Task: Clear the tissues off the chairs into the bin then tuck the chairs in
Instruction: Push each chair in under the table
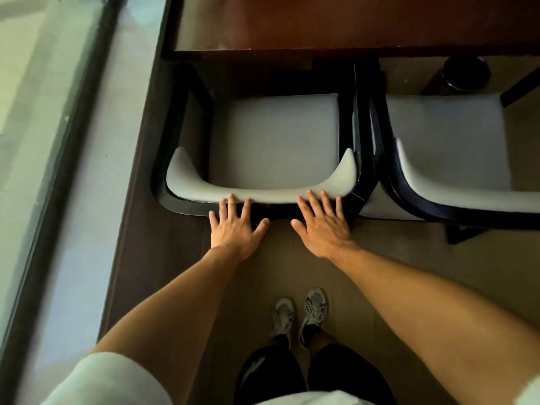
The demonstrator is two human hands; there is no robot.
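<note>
A black-framed chair (271, 141) with a pale grey seat and padded backrest stands right in front of me, its front partly under the brown table (350, 21). My left hand (235, 226) and my right hand (323, 223) lie flat with fingers spread against the back of its backrest. A second matching chair (447, 141) stands beside it on the right. No tissue shows on either seat. A black round bin (466, 73) sits on the floor under the table, beyond the right chair.
A glass wall with a dark frame (58, 141) runs along the left, with a dark floor strip beside it. My feet in grey trainers (301, 314) stand on the tan floor behind the chair.
</note>
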